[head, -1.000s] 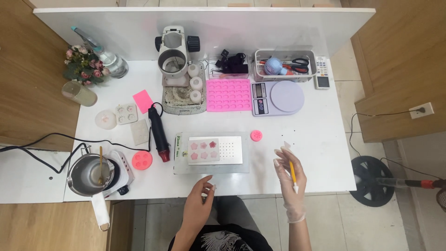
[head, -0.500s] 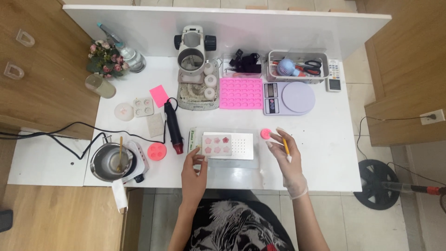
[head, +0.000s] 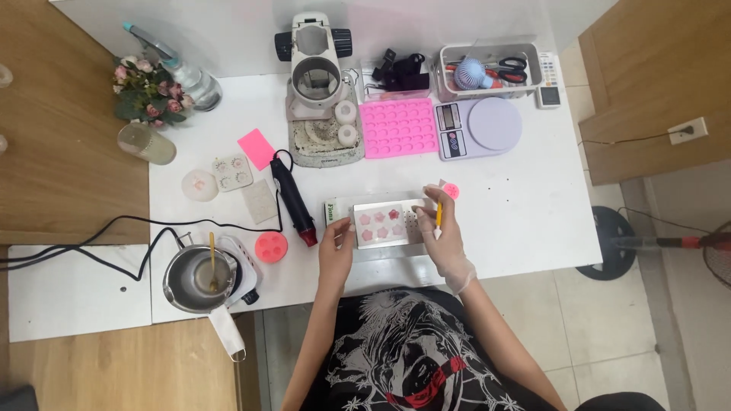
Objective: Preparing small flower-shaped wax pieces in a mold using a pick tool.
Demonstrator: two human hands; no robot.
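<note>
— Item: white tray [head: 415,207] of pink flower pieces [head: 381,223], near table edge. Where are your hands?
— Left hand [head: 336,251] pinches its left end; gloved right hand [head: 444,232] grips a yellow stick [head: 438,218] at its right end.
— Step?
— Steadying the tray, it seems; next calls for a fine touch on the flowers.
— Orientation?
— Tray's long axis runs left-right; stick points away from you, beside the pink disc [head: 451,190].

My left hand [head: 336,245] reaches far forward, fingers curled — thumb and fingertips pinched. My right hand [head: 444,228], gloved, lies just right of it — fingers bent in a loose grip, both forearms angled inward.
</note>
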